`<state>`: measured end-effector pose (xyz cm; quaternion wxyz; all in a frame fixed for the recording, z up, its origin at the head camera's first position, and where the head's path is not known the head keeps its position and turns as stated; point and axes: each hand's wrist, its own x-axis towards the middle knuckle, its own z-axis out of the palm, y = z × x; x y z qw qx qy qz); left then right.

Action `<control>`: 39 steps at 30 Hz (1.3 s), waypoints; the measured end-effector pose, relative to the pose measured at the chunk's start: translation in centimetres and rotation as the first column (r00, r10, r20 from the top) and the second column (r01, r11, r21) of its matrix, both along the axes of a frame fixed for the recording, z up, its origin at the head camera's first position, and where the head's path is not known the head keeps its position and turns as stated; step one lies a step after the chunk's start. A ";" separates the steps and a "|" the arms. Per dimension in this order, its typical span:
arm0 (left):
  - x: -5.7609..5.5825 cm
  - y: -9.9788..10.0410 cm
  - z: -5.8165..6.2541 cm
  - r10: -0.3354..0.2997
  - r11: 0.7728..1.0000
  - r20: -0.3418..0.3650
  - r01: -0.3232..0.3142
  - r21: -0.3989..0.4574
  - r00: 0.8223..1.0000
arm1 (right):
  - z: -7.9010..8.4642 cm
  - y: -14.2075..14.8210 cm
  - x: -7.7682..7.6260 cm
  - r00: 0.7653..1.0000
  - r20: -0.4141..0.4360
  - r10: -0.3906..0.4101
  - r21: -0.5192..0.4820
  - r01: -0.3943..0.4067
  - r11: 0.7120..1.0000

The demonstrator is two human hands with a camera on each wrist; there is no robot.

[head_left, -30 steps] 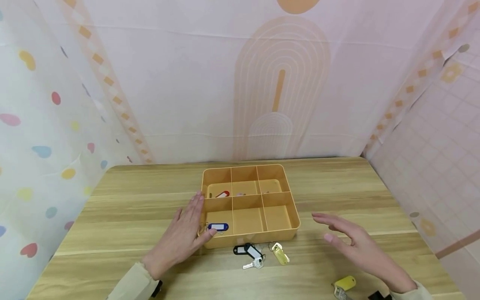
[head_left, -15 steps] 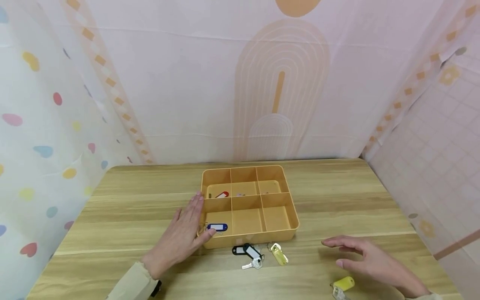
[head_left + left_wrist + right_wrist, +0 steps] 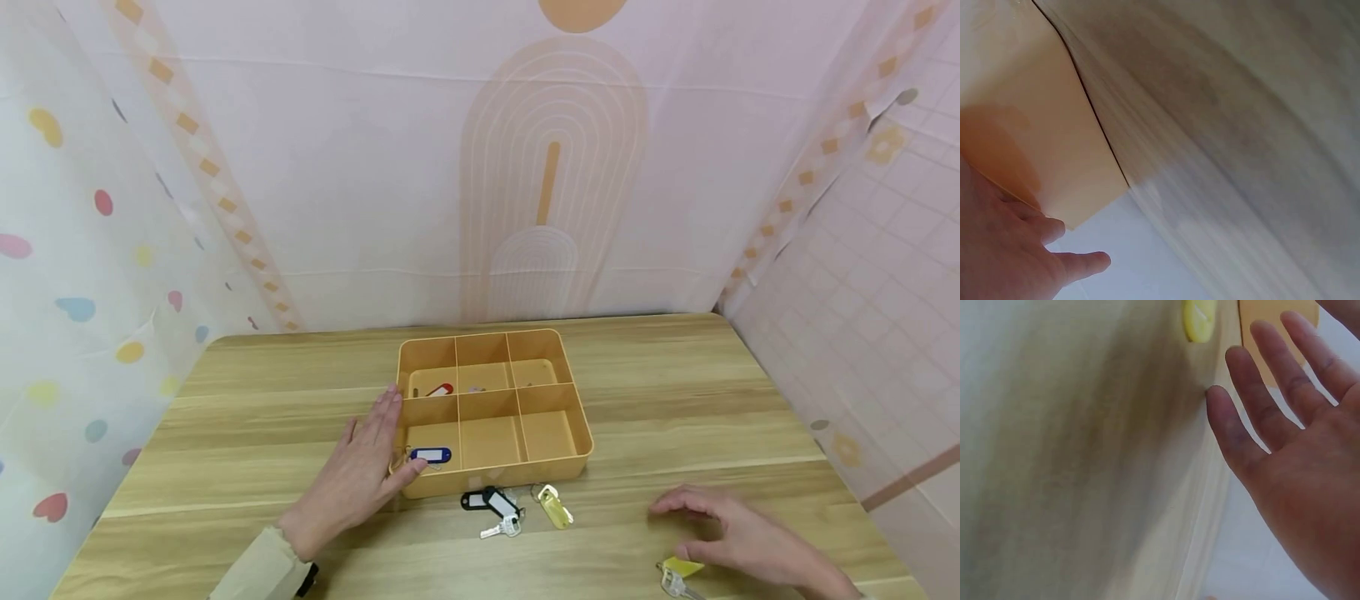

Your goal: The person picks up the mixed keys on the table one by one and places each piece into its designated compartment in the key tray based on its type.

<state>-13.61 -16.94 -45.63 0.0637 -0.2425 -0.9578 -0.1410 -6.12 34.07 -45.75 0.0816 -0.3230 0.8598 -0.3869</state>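
Observation:
My left hand [image 3: 348,487] rests along the left side of an orange six-compartment organizer box [image 3: 495,479], its fingers straight against the wall and the thumb over the front-left rim. Inside the near-left compartment lies a key tag with a blue frame [image 3: 431,455]; a red key tag [image 3: 441,390] shows in the far-left one. My right hand [image 3: 746,533] hovers low at the right with fingers slightly bent and apart, holding nothing. Just under its thumb, partly hidden, is a yellow key tag [image 3: 682,566] with a silver key [image 3: 675,583] on the table.
In front of the box lie black-framed key tags [image 3: 498,502] with a silver key [image 3: 501,527], and beside them another yellow key tag [image 3: 555,508] with its key. The wooden table [image 3: 285,417] meets patterned curtains [image 3: 360,208] at the back and sides.
My right hand has moved down and slightly right, lowering over the yellow key tag, which its thumb now partly covers. The left hand stays on the box.

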 end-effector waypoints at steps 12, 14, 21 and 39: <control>0.1 -0.1 0.1 0.002 1.000 0.003 -0.002 0.005 1.000 | -1.5 -0.4 0.6 0.983 -0.180 0.030 0.188 0.004 0.982; 0.1 -0.2 0.1 0.002 1.000 -0.002 -0.002 0.004 1.000 | -1.6 -0.6 0.6 0.979 -0.204 0.020 0.212 0.024 0.977; 0.2 -0.2 -0.1 0.005 1.000 -0.001 -0.005 0.005 1.000 | -1.7 -1.6 0.2 0.964 -0.264 -0.006 0.228 0.069 0.971; 0.0 0.0 0.0 0.012 1.000 0.017 -0.012 0.001 1.000 | -1.9 -2.5 -1.9 0.937 -0.341 0.078 0.115 -0.041 0.993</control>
